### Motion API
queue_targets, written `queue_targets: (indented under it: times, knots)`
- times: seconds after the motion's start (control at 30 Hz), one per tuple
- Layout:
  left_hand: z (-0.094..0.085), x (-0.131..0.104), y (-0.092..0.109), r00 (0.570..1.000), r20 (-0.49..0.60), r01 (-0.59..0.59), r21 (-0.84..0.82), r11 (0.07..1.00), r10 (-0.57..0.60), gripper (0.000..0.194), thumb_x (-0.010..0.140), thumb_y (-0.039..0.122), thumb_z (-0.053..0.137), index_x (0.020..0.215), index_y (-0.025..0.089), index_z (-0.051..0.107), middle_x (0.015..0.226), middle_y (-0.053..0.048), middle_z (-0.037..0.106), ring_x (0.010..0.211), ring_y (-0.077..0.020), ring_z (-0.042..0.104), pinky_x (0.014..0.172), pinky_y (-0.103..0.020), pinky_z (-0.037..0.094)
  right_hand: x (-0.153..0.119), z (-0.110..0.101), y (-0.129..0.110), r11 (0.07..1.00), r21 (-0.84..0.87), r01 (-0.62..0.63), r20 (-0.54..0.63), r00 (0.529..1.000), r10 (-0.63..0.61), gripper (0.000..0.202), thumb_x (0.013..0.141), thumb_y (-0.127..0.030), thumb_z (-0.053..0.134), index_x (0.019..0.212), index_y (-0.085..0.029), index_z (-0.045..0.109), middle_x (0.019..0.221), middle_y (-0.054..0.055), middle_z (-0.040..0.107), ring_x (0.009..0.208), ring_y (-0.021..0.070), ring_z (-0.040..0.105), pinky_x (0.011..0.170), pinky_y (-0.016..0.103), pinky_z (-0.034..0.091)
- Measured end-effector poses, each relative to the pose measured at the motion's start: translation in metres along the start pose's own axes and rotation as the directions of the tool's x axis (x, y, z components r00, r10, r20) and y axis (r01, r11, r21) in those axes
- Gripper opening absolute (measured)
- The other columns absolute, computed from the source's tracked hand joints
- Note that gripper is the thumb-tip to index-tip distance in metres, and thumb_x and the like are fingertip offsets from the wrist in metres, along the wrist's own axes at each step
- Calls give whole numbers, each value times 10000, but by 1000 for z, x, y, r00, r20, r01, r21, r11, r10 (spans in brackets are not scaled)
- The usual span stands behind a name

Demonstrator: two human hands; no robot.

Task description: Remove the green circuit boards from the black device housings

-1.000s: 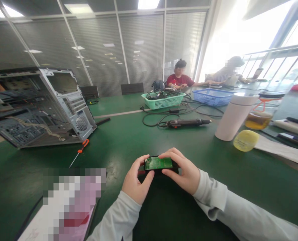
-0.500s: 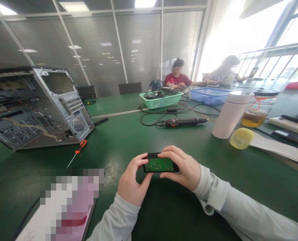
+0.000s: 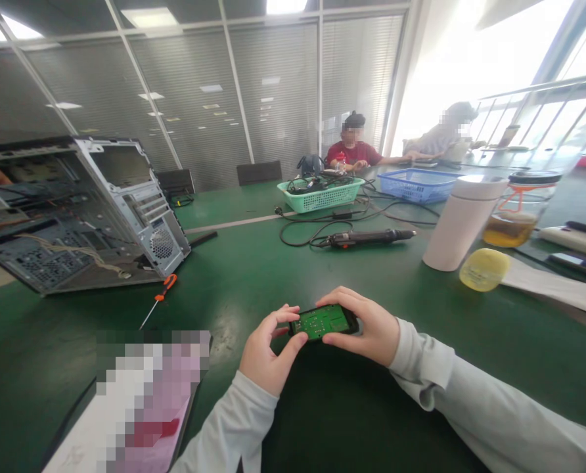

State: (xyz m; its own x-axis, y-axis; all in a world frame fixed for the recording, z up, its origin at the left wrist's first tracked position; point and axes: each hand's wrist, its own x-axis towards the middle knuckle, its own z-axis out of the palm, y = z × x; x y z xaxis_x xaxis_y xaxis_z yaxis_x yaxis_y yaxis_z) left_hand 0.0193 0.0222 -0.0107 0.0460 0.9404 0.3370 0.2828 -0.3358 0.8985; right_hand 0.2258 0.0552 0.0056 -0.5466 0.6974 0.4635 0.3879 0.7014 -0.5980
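Observation:
A small green circuit board [image 3: 322, 321] sits in a black housing, held between both hands just above the table. My left hand [image 3: 268, 351] pinches its left end, with the thumb at the lower edge and the fingers at the upper left. The right end is gripped by my right hand [image 3: 366, 325], its fingers along the top edge and thumb below. Beyond the hands lies a black electric screwdriver [image 3: 369, 238] with its cable. Off to the left, a screwdriver with an orange handle [image 3: 169, 284] rests on the table.
An opened computer case [image 3: 145, 223] stands at the left. Nearer is a partly blurred pink and white pad [image 3: 169, 401]. Green [image 3: 322, 197] and blue [image 3: 416, 187] baskets, a pale tumbler [image 3: 460, 226], a yellow object [image 3: 485, 269] and a jar [image 3: 517, 213] stand beyond. Two people sit at the far end.
The circuit board in its housing has tilted, its right end rising. My left thumb has moved onto its lower left edge. The whole view has shifted slightly.

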Motion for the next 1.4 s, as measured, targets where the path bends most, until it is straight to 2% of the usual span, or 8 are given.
queue_targets:
  times: [0.2,0.4,0.63,0.77,1.03,1.2,1.27,1.4]
  knots:
    - [-3,1,6,997,76,15,9,1000,-16,191,816,323,567,946,185,586,1051,-105,700,1007,-228,641,830,-350,532,-2,3,-5,978,110,-179,6,984,179,459,771,-409,660,1128,-153,527,956,47,580,802,149,545,717,268,439]
    - [-2,-2,11,999,7,54,46,998,-54,180,809,333,540,864,175,606,850,-62,685,789,-190,652,699,-293,522,-1,6,-12,958,201,-205,44,979,200,261,816,-369,567,959,-151,575,800,10,564,698,117,501,643,229,394]
    - [-6,-4,23,962,258,-197,410,891,94,276,774,399,548,887,177,667,763,-57,597,731,-212,574,640,-321,455,-1,6,-15,948,245,-202,87,979,187,257,782,-370,589,896,-139,594,766,13,574,688,120,503,647,236,401]
    - [-3,-5,23,969,238,-161,426,890,62,278,776,417,526,785,173,659,684,-32,538,659,-190,541,595,-297,414,-1,6,-14,939,277,-202,106,978,179,289,774,-367,603,954,-140,615,853,31,606,773,143,546,731,264,428]
    - [-8,5,8,994,28,105,115,988,-109,316,783,414,460,642,181,620,629,-24,591,635,-192,564,590,-284,411,-6,10,-6,868,413,-278,159,960,232,637,773,-396,654,1314,-139,435,870,31,593,763,143,555,721,272,445]
    - [-9,11,-15,916,-189,289,-299,909,-354,324,684,468,579,646,155,658,657,-38,671,697,-212,608,631,-290,477,-7,4,-1,895,333,-296,195,951,242,712,784,-468,655,1366,-145,402,801,12,576,710,133,542,684,260,430]
    - [-6,11,-16,886,-171,346,-377,859,-432,352,684,477,570,655,136,658,578,-35,650,551,-190,585,512,-284,461,-8,1,0,894,331,-303,227,945,236,736,762,-482,675,1362,-147,414,791,7,576,705,129,542,680,252,426]
    - [-5,10,-8,863,49,443,-549,708,-503,410,732,421,467,757,72,680,461,-56,613,376,-141,502,400,-236,377,-8,0,3,841,414,-349,326,919,221,767,686,-489,735,1317,-145,466,736,-17,560,642,103,522,604,212,393]
